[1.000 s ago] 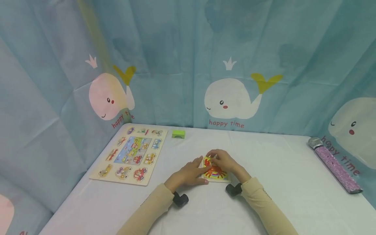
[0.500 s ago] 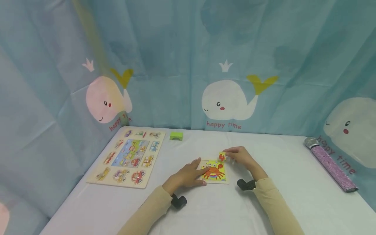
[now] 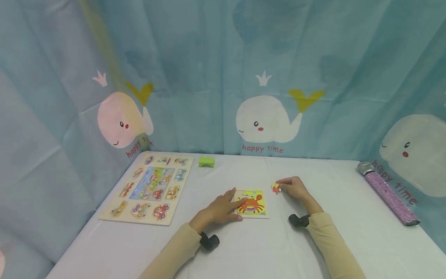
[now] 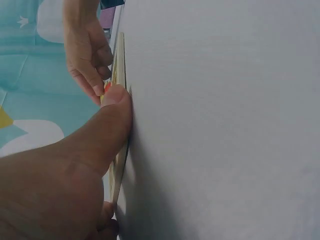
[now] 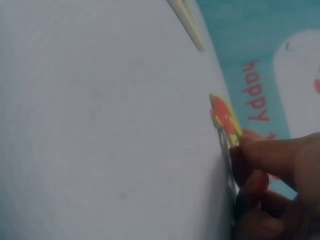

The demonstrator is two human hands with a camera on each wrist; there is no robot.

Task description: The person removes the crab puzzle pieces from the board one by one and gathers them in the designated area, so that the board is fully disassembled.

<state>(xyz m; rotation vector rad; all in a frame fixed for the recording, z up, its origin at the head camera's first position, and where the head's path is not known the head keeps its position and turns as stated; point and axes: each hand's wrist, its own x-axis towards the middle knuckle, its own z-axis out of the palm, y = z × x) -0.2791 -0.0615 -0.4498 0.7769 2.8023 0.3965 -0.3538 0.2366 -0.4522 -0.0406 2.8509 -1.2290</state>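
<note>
A small square jigsaw puzzle (image 3: 260,208) with a red crab on yellow lies in a wooden frame on the white table. Spread flat over its left side, my left hand (image 3: 220,209) rests with the index finger across the picture and the thumb along the near edge. The left wrist view shows that thumb (image 4: 118,100) against the board's side. To the right of the puzzle, my right hand (image 3: 295,187) pinches a yellow-and-red puzzle piece (image 5: 224,119) between thumb and fingertips, close over the table. Its remaining fingers curl under in the right wrist view.
A larger wooden vehicle puzzle board (image 3: 175,209) lies at the left. A green arch block (image 3: 206,162) stands at the back. A pink glittery microphone (image 3: 390,195) lies far right. Whale-print curtain (image 3: 195,97) borders the table (image 3: 251,255).
My right hand has lifted the piece from the puzzle's upper right area and carried it right, clear of the frame. The left hand stays on the puzzle. The head view has shifted slightly.
</note>
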